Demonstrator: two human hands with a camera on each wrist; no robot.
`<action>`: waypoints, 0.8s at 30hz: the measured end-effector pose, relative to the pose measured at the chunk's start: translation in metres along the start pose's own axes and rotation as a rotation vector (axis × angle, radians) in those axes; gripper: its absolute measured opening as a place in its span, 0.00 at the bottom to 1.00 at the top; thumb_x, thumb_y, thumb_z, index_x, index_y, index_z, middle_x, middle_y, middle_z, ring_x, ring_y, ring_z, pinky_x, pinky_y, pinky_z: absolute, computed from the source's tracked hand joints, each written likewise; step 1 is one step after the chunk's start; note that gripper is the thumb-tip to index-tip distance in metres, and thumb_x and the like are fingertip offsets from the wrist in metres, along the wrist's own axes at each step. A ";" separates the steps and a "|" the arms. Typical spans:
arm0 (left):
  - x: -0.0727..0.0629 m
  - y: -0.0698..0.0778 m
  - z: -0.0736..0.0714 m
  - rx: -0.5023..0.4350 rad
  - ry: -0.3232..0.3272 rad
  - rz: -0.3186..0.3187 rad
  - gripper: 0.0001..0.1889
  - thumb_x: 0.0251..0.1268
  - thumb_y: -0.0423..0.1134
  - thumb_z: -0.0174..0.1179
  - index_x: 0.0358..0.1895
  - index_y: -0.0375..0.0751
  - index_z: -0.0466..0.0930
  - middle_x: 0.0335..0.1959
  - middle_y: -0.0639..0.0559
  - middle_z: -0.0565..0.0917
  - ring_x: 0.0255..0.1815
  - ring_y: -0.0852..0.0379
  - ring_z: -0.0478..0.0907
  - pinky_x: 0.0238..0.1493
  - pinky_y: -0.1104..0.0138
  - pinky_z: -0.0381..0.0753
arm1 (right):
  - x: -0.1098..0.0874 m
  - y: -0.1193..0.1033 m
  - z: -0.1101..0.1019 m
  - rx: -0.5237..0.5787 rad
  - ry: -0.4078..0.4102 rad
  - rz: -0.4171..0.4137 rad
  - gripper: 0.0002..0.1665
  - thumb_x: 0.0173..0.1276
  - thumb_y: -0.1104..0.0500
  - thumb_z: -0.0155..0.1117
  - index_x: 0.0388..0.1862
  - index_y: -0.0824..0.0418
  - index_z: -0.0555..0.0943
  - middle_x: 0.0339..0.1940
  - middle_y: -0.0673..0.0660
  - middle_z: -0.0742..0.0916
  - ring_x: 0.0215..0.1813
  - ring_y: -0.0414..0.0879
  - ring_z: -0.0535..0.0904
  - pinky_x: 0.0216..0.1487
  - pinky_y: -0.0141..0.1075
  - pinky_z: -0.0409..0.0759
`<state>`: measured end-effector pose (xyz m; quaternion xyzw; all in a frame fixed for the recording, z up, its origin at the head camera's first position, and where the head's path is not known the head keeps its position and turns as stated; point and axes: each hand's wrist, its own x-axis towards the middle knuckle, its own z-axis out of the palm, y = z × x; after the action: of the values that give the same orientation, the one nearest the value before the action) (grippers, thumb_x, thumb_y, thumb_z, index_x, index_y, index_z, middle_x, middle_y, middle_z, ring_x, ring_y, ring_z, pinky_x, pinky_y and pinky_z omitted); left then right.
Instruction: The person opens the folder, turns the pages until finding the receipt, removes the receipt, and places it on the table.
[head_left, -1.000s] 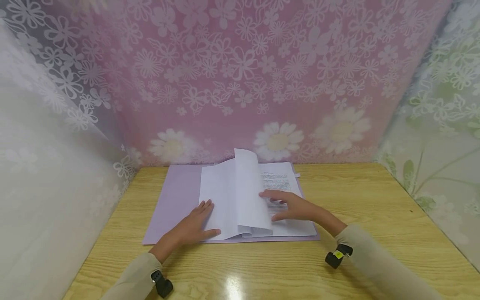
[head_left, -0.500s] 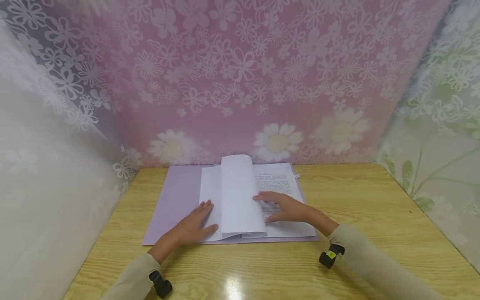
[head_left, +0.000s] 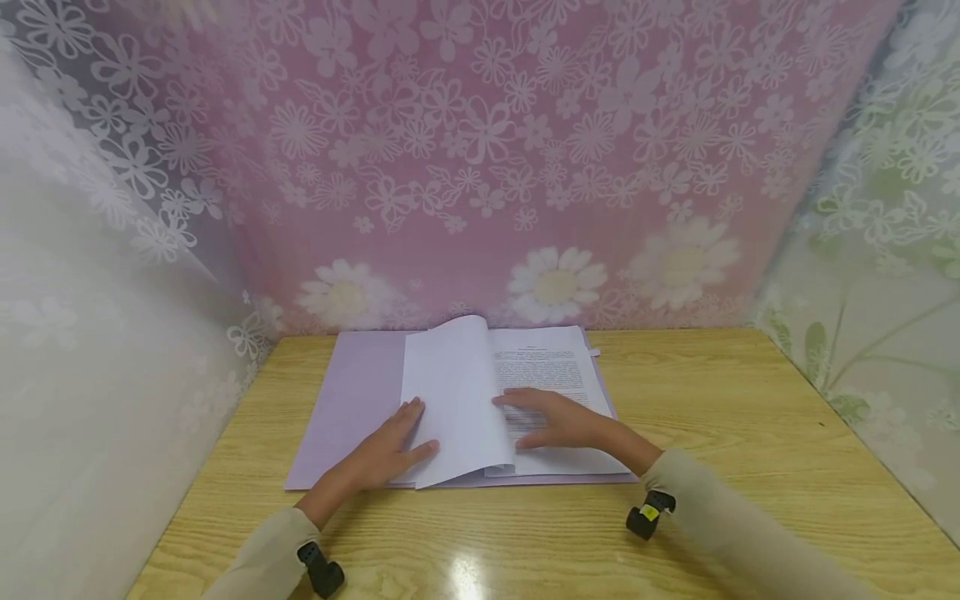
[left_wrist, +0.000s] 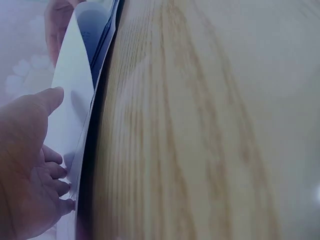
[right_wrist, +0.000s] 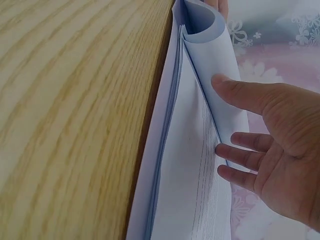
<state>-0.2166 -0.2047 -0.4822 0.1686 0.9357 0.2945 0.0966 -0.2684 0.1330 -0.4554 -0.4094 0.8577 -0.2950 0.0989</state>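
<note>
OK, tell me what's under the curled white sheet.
Under the curled sheet, the printed page shows at its right edge, the purple folder lowest; anything beneath its middle is covered.

The folder lies on the worktop, near the rear edge, with the rear panel behind. A left panel and a right panel flank the worktop. On the folder, the upper sheet lies across the middle; the lower page extends to its right. The left hand is at the upper sheet's left edge; the right hand is at its right edge, over the lower page.
</note>
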 end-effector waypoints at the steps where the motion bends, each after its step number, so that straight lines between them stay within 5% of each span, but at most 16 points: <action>1: 0.000 0.000 0.000 0.009 0.001 -0.002 0.48 0.74 0.65 0.51 0.83 0.38 0.45 0.85 0.42 0.46 0.86 0.41 0.42 0.83 0.44 0.49 | 0.001 -0.001 0.001 -0.002 0.001 0.000 0.42 0.64 0.53 0.76 0.76 0.56 0.71 0.77 0.61 0.74 0.78 0.59 0.67 0.76 0.57 0.67; 24: -0.002 0.009 0.005 0.189 0.004 0.060 0.49 0.71 0.63 0.59 0.81 0.32 0.50 0.84 0.37 0.50 0.85 0.37 0.44 0.82 0.42 0.50 | 0.015 -0.017 0.017 -0.068 -0.003 0.018 0.36 0.69 0.44 0.70 0.73 0.52 0.75 0.81 0.62 0.67 0.81 0.61 0.63 0.76 0.57 0.67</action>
<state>-0.2110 -0.1959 -0.4808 0.2044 0.9540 0.2082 0.0695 -0.2602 0.1064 -0.4585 -0.4052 0.8707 -0.2642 0.0890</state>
